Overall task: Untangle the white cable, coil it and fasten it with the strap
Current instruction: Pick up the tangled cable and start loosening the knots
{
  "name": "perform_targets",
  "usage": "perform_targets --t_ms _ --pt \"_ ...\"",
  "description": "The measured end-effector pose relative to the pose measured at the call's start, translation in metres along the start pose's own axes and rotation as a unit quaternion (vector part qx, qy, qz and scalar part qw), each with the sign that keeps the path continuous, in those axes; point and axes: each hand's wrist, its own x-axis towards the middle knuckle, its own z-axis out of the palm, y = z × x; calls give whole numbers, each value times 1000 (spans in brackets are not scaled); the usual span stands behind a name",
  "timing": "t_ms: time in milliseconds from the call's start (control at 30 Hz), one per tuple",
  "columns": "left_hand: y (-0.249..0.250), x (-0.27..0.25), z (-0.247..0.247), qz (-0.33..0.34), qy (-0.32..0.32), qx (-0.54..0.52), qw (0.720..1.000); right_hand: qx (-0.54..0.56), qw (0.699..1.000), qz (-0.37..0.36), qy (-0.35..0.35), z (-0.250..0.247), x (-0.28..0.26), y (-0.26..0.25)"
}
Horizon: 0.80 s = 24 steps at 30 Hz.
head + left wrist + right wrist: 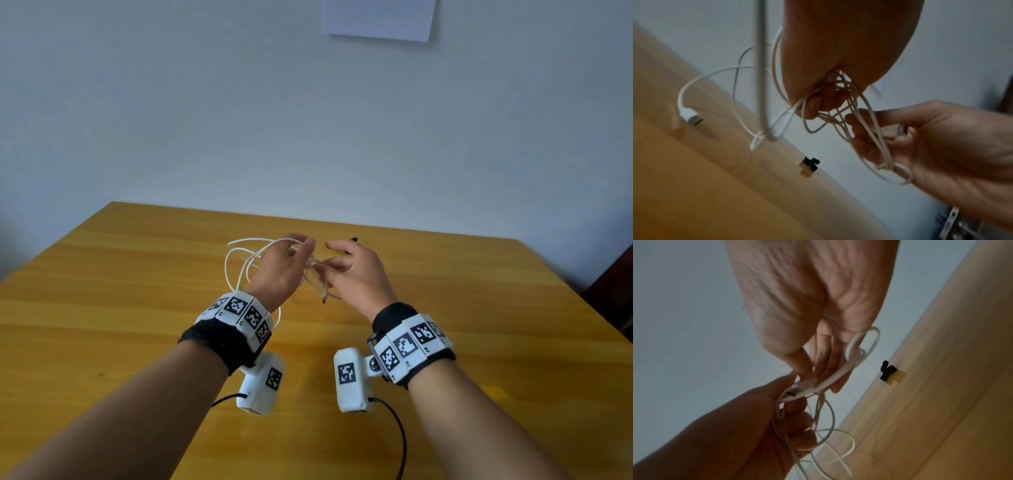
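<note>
Your left hand point(285, 270) has its grip closed around a bunch of white cable point(239, 263) loops — in the left wrist view the curled fingertips point(813, 105) pin several strands against the palm. Your right hand point(356, 274) pinches a few strands plus one plug end point(894, 129) between thumb and fingers; a small loop pokes out by the heel of that hand in the right wrist view. Both hands are raised above the surface point(137, 308), close together, nearly touching at the fingertips. The cable is still tangled: loose loops hang left of your left hand and down toward the wrist, and the other plug point(691, 116) dangles free near the surface. The strap point(810, 164) — black, with a pale yellow piece — lies on the surface near its far edge, beyond your hands and apart from the cable. Marker bands and white camera blocks point(352, 380) sit on both wrists, with black leads point(397, 431) trailing back toward you. Pale wall behind, a sheet of paper point(376, 17) stuck high on it.
</note>
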Motion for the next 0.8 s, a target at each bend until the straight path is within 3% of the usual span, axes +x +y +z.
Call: perform_targets --t_ms 133,333,500,667,800 --pt "-1 1 2 6 24 -42 999 -109 993 -8 -38 -2 1 3" --pt "-1 7 -2 23 130 -65 989 -192 981 -36 9 -15 3 10" --pt "-2 9 -1 -35 159 -138 977 -232 971 -49 -10 -20 2 16" --pt "1 3 0 -65 154 -151 974 -304 948 -86 36 -26 1 20" --pt "8 4 -10 -101 175 -242 949 -341 937 -62 48 -29 -4 28"
